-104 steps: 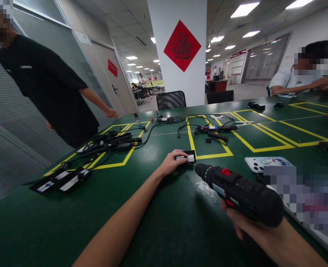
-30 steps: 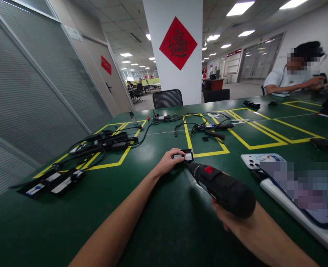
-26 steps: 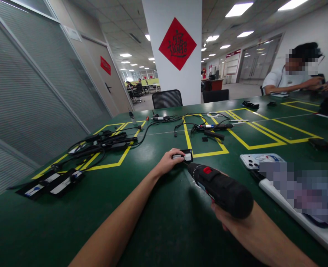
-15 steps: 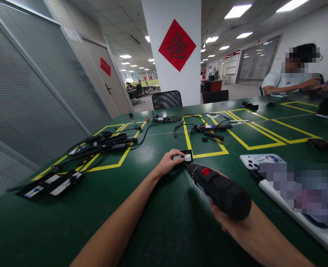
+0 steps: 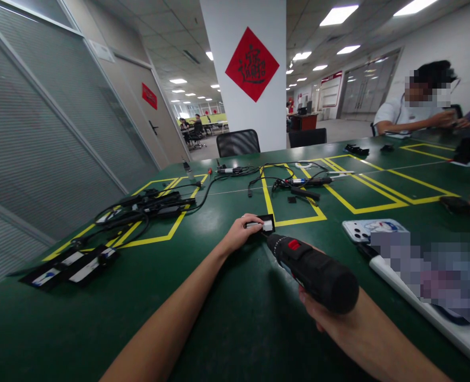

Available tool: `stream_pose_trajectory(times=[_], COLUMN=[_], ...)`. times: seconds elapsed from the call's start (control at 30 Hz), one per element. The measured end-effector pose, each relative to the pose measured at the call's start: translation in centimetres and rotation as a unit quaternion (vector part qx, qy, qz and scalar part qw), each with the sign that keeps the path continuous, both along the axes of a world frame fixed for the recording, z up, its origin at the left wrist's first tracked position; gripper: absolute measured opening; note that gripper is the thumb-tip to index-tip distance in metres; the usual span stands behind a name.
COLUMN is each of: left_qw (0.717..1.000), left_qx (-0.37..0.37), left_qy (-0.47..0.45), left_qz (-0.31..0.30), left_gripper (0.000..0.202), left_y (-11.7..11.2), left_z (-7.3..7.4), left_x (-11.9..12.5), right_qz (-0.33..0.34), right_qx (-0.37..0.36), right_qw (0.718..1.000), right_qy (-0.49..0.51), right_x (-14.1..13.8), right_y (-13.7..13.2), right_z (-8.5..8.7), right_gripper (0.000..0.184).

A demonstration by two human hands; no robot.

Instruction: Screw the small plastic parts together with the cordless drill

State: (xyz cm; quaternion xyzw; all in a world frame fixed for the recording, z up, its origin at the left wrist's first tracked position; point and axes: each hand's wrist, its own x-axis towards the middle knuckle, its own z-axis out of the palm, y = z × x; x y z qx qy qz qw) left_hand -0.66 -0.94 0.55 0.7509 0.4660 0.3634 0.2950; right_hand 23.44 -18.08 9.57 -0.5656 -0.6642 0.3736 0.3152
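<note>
My right hand (image 5: 312, 307) is wrapped round the grip of a black cordless drill (image 5: 314, 273) with a red switch on top. The drill points forward and left, and its tip comes close to a small flat black piece with a white block (image 5: 267, 226) on the table. Whether the tip touches it cannot be made out. My left hand (image 5: 242, 232) holds that piece from the left, fingers pressed over the white part and partly hiding it.
Dark cables and adapters (image 5: 159, 204) lie in a heap at left, near black pieces with white labels (image 5: 85, 269). More tools and cables (image 5: 304, 183) sit ahead. A phone (image 5: 372, 229) and a white-edged device (image 5: 426, 302) lie at right. A person (image 5: 402, 114) sits at far right.
Both hands, the drill and the piece keep nearly the same place. The whole view has shifted slightly. The person at far right has turned their head a little.
</note>
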Motion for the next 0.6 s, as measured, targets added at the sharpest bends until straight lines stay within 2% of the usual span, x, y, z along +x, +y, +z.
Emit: stream_pose_trajectory(times=[0.17, 0.3, 0.4, 0.6], left_qw=[1.000, 1.000, 1.000, 1.000], left_qx=[-0.009, -0.009, -0.006, -0.003], left_qy=[0.004, 0.008, 0.007, 0.009], left_qz=[0.012, 0.005, -0.004, -0.009], left_gripper=[0.028, 0.029, 0.030, 0.030], left_y=[-0.1, -0.1, -0.1, 0.1], left_z=[0.2, 0.1, 0.0, 0.0], left_x=[0.1, 0.0, -0.1, -0.1], right_qz=[0.017, 0.061, 0.067, 0.045], right_qx=[0.057, 0.087, 0.102, 0.074], right_qw=[0.998, 0.994, 0.993, 0.996], right_qy=[0.013, 0.018, 0.010, 0.007], right_x=[-0.1, 0.3, 0.5, 0.5], right_y=[-0.1, 0.1, 0.2, 0.0], right_z=[-0.2, -1.3, -1.8, -0.9], right_gripper=[0.057, 0.064, 0.067, 0.066])
